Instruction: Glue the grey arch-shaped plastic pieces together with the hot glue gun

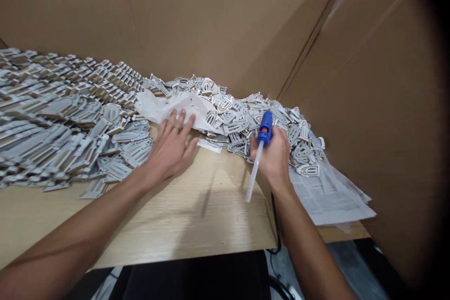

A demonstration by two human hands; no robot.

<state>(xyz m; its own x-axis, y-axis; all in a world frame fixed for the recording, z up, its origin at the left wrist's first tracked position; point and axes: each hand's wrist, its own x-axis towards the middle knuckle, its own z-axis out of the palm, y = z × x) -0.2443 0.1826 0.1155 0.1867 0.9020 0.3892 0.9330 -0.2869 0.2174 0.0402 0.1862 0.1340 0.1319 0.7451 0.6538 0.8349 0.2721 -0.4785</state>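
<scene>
In my right hand (276, 152) is a blue hot glue gun (266, 127), its nozzle pointing away from me. A long translucent glue stick (255, 173) sticks out of its back end toward me. My left hand (173, 143) lies flat with fingers spread, its fingertips on a crumpled white sheet (176, 108). Behind the glue gun spreads a loose heap of small white arched cutouts (239, 124), some with a brown pattern. To the left of my left hand, many more white pieces (59, 117) lie in dense overlapping rows.
Tall brown cardboard walls (211, 18) stand behind and to the right. Printed paper sheets (330, 197) lie under the heap's right end. A black cable (276, 220) hangs over the front edge of the wooden table (197, 225) beside my right forearm.
</scene>
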